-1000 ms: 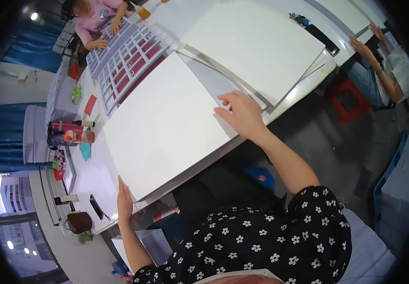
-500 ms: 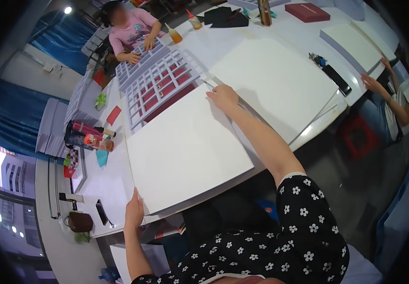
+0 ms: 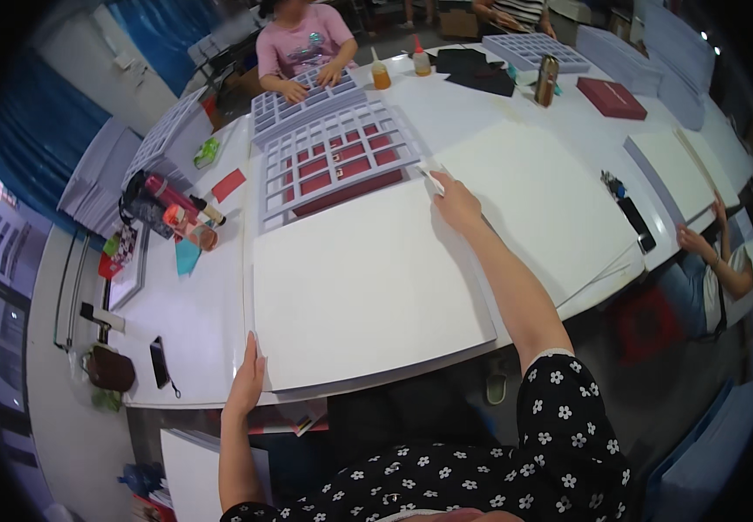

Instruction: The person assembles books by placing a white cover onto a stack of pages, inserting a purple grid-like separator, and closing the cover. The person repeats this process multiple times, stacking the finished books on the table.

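Observation:
A stack of large white sheets or boards (image 3: 368,296) lies on the table in front of me. My left hand (image 3: 247,376) rests along its left edge near the front corner, fingers stretched out and flat against the side. At the far right corner is my right hand (image 3: 459,207), fingers closed around a slim pale tool (image 3: 430,178) whose tip points away from me. What kind of tool it is cannot be made out. Just past the stack, a pale grid tray (image 3: 337,161) lies over dark red boxes (image 3: 355,184).
A second white stack (image 3: 559,200) lies to the right. Across the table a person in pink (image 3: 307,43) handles grid trays (image 3: 307,103). Bottles (image 3: 189,228) and a phone (image 3: 159,361) are at left; glue bottles (image 3: 380,71) and a metal flask (image 3: 546,83) are farther back.
The view has turned and tilted up, bringing more of the far table in. My right hand stays at the far corner, and the pale tool shows more clearly. My left hand keeps its place.

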The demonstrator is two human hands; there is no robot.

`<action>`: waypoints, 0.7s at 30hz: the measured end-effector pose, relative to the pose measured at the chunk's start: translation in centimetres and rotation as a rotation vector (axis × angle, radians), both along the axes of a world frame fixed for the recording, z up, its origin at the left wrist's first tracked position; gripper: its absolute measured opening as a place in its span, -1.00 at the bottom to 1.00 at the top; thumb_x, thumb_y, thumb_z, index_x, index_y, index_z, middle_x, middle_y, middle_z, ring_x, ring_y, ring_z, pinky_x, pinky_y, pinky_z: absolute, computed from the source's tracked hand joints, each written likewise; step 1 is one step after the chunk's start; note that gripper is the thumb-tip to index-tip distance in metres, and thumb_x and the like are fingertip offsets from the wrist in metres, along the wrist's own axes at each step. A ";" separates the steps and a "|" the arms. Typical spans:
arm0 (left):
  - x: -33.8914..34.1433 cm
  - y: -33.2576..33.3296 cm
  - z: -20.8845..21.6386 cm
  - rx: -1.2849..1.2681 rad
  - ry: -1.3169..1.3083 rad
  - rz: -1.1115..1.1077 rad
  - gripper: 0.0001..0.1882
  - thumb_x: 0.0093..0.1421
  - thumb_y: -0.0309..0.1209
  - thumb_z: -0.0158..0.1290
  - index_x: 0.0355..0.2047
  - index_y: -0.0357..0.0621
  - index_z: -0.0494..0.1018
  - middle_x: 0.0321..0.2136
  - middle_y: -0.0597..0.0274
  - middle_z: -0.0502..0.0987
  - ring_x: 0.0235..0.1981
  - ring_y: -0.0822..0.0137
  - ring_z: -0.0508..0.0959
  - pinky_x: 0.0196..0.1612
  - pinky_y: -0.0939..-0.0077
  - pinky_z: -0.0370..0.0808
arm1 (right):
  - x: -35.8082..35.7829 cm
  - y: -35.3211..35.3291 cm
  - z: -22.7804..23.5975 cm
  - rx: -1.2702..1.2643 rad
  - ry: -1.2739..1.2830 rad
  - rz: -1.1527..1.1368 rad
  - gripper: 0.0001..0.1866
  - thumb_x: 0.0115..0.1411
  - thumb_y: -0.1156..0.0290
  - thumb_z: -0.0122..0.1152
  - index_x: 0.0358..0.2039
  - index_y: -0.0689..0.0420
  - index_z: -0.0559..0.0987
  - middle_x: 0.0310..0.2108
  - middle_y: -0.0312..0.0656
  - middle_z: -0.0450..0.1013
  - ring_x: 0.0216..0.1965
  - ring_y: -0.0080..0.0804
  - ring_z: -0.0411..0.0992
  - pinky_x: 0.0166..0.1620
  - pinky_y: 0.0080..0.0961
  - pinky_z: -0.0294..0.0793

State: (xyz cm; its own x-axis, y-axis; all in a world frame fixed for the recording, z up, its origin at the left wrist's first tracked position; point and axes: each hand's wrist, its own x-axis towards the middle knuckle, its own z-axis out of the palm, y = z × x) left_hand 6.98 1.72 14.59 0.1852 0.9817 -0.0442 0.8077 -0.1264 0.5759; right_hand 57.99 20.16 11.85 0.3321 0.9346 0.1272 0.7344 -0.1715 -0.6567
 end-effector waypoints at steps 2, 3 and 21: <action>0.1 -0.1 0.2 -0.051 -0.078 -0.016 -0.41 0.44 -0.39 -0.24 0.43 -0.20 -0.07 0.38 -0.06 0.11 0.40 0.06 0.12 0.39 0.37 0.07 | 0.2 0.3 0.5 -0.133 -0.161 0.093 -0.53 0.24 0.27 0.04 0.19 -0.09 0.43 -0.03 0.01 0.49 -0.04 -0.04 0.52 -0.02 -0.07 0.50; 0.0 0.0 0.4 -0.075 -0.118 -0.016 -0.41 0.45 -0.39 -0.24 0.43 -0.20 -0.06 0.41 -0.01 0.06 0.43 0.11 0.06 0.41 0.41 0.01 | 0.2 0.5 0.6 -0.138 -0.220 0.096 -0.55 0.26 0.26 0.01 0.17 -0.09 0.44 -0.05 0.04 0.49 -0.03 0.00 0.51 -0.01 -0.05 0.50; -1.0 -0.3 -1.9 -0.075 -0.514 -0.038 -0.44 0.46 -0.31 -0.25 0.40 -0.20 0.03 0.38 0.00 0.14 0.39 0.13 0.15 0.40 0.37 0.06 | -23.8 3.0 0.5 0.002 -0.653 0.697 -0.29 0.38 -0.14 -0.19 0.41 -0.02 0.16 0.45 0.13 -0.13 0.46 0.26 -0.27 0.39 0.22 -0.25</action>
